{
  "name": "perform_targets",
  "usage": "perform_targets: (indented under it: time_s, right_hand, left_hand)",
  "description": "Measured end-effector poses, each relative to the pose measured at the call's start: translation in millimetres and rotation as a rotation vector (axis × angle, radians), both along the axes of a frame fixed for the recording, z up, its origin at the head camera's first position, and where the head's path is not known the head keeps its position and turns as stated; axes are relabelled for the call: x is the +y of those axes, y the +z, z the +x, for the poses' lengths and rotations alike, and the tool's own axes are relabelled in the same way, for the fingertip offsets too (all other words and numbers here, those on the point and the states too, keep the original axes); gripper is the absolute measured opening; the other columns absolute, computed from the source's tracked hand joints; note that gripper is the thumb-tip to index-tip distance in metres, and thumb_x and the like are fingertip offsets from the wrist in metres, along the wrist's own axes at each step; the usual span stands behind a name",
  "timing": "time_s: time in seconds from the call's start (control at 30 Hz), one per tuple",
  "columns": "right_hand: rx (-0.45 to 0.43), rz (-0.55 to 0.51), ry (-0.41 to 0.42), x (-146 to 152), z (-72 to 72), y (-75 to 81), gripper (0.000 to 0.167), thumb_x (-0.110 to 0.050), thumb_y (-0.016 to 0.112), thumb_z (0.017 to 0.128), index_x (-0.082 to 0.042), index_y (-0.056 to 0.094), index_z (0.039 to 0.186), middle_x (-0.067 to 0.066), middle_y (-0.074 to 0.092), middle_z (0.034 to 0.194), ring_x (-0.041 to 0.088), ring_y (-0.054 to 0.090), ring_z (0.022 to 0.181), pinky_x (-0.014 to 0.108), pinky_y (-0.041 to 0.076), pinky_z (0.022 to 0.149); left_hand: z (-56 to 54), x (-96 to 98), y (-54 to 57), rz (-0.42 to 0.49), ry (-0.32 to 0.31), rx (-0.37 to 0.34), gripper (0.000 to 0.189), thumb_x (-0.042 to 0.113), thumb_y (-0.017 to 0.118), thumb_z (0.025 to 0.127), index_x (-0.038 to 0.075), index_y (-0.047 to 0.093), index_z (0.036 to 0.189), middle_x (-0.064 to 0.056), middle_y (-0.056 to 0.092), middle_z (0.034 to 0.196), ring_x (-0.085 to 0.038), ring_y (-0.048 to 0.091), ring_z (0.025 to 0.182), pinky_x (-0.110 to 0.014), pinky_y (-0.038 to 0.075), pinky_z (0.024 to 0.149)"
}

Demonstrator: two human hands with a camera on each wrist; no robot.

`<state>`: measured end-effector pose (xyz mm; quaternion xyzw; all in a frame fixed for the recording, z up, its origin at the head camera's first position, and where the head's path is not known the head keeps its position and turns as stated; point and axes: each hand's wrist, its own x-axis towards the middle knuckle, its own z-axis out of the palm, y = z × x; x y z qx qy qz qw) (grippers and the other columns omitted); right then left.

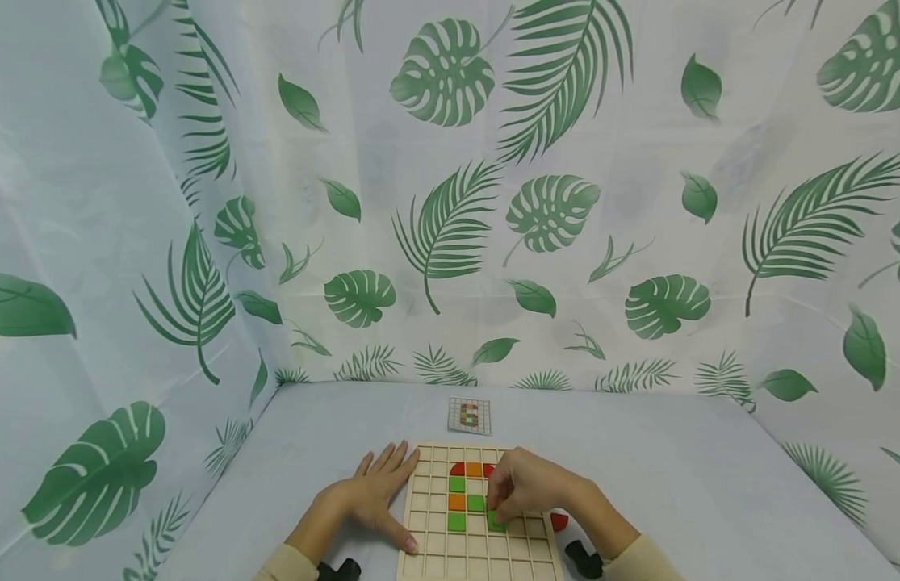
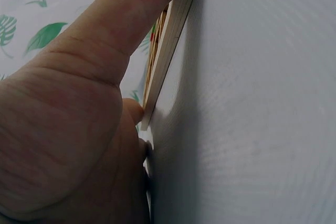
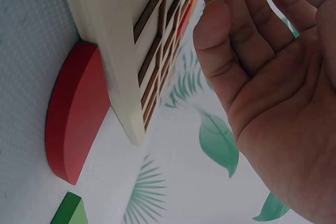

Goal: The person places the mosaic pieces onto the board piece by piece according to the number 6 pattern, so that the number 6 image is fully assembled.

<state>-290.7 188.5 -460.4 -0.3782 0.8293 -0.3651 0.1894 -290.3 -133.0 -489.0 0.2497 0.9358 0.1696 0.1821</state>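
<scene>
A wooden grid board (image 1: pixel 428 542) lies on the table with red, orange and green tiles set in its cells. My left hand (image 1: pixel 371 494) rests at the board's left edge, fingers straight and spread, thumb (image 2: pixel 105 35) against the edge. Over the board's middle right, my right hand (image 1: pixel 533 486) pinches a green square tile (image 1: pixel 496 521) with curled fingers, low at a cell. The hand partly hides that tile and the cells behind it. Left of it sit an orange tile (image 1: pixel 458 502) and another green tile (image 1: pixel 475 503).
Behind the board lies a small pattern card (image 1: pixel 469 415) with a coloured figure on a grid. A red curved piece (image 3: pixel 79 111) lies against the board's right side, near a green piece (image 3: pixel 71 211). Leaf-printed cloth (image 1: pixel 450 242) hangs around the table.
</scene>
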Motion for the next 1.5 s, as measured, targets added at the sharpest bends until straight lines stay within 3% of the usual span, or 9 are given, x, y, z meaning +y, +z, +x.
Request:
perform_targets:
  time_s: [0.73, 1.3, 1.5]
  right_hand:
    - [0.002, 0.099, -0.027, -2.8, -0.4, -3.9, 0.019, -0.003, 0.091, 0.075, -0.016, 0.08, 0.082, -0.008, 0.072, 0.073, -0.001, 0.058, 0.062, 0.019, 0.053, 0.058]
    - [0.009, 0.11, -0.044, -3.4, 3.3, 1.2, 0.017, -0.005, 0.092, 0.075, -0.015, 0.08, 0.08, -0.009, 0.073, 0.076, -0.002, 0.059, 0.063, 0.019, 0.054, 0.06]
    - [0.07, 0.071, -0.027, 5.9, 0.5, 8.4, 0.013, -0.013, 0.091, 0.079, -0.014, 0.08, 0.085, -0.009, 0.073, 0.078, -0.001, 0.058, 0.064, 0.019, 0.054, 0.061]
  left_hand:
    - [-0.8, -2.3, -2.5, -0.001, -0.011, 0.006, 0.141, 0.077, 0.084, 0.065, 0.019, 0.01, 0.169, -0.013, 0.001, 0.177, -0.036, -0.001, 0.164, -0.065, 0.0, 0.128]
    - [-1.6, -2.4, -1.2, 0.014, -0.021, 0.008, 0.141, 0.076, 0.084, 0.065, 0.019, 0.009, 0.169, -0.013, 0.0, 0.177, -0.037, -0.002, 0.163, -0.066, 0.0, 0.128]
    - [-0.1, -2.5, -0.8, 0.016, -0.016, 0.007, 0.141, 0.077, 0.084, 0.065, 0.018, 0.009, 0.169, -0.013, 0.0, 0.177, -0.037, -0.002, 0.163, -0.065, -0.001, 0.128]
